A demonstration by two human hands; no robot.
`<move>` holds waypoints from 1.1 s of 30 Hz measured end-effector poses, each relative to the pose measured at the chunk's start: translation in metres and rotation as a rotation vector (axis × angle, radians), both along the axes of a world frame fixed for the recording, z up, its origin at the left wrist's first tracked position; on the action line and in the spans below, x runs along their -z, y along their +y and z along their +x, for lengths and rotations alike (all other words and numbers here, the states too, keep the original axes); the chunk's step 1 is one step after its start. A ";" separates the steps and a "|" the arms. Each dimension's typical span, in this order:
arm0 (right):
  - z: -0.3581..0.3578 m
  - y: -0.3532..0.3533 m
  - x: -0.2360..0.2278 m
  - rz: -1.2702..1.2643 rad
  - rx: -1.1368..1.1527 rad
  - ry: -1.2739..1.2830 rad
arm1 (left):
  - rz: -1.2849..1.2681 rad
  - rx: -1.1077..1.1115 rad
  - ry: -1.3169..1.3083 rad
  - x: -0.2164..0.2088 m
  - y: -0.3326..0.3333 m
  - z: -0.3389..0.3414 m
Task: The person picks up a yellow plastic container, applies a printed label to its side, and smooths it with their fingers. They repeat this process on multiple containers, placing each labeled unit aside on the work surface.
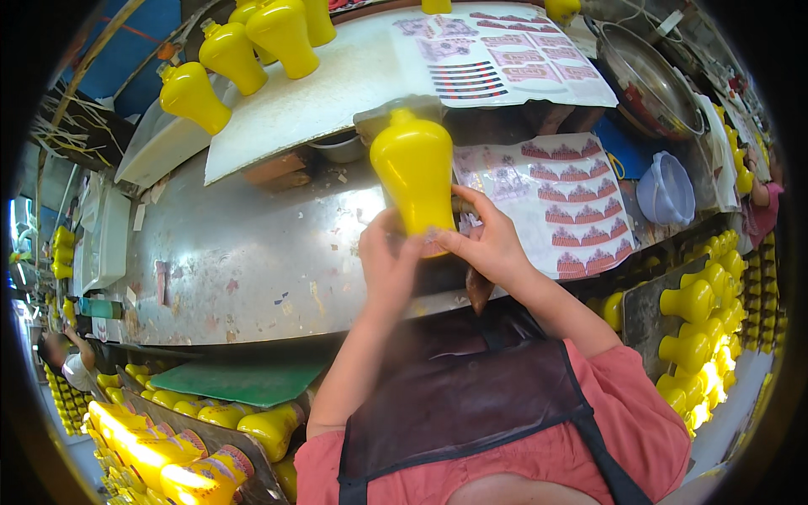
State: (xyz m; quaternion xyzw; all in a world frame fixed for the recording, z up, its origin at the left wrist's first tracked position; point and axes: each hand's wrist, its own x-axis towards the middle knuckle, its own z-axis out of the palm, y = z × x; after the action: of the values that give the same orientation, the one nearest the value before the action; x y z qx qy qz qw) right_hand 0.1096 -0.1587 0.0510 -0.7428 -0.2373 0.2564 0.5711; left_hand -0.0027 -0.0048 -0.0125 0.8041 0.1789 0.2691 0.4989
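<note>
A glossy yellow bottle (411, 164) with a narrow neck and broad shoulders is in front of me, its neck pointing away. My left hand (389, 263) is closed against the left of its base, slightly blurred. On the other side, my right hand (490, 242) grips the base, thumb pressed on its near face. Between the thumbs a small reddish printed decal (433, 244) lies at the bottle's lower edge; its outline is partly hidden. Right of the bottle lies a sheet of decals (581, 194) with rows of red curved prints.
The metal worktable (227, 244) carries scraps. Several yellow bottles (231, 55) stand on a white board (337, 80) at the back left, beside another decal sheet (513, 63). At right are a metal pan (648, 80) and a pale bucket (665, 192). Racked bottles (686, 299) flank me.
</note>
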 end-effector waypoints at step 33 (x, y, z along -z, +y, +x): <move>0.004 -0.010 0.021 0.084 -0.010 0.000 | 0.016 -0.063 0.012 -0.010 -0.012 0.004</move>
State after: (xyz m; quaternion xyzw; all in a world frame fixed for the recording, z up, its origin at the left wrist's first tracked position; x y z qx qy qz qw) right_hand 0.1132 -0.1692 0.0305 -0.7170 -0.2515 0.2491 0.6005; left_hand 0.0010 -0.0171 -0.0024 0.8037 0.2053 0.2811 0.4827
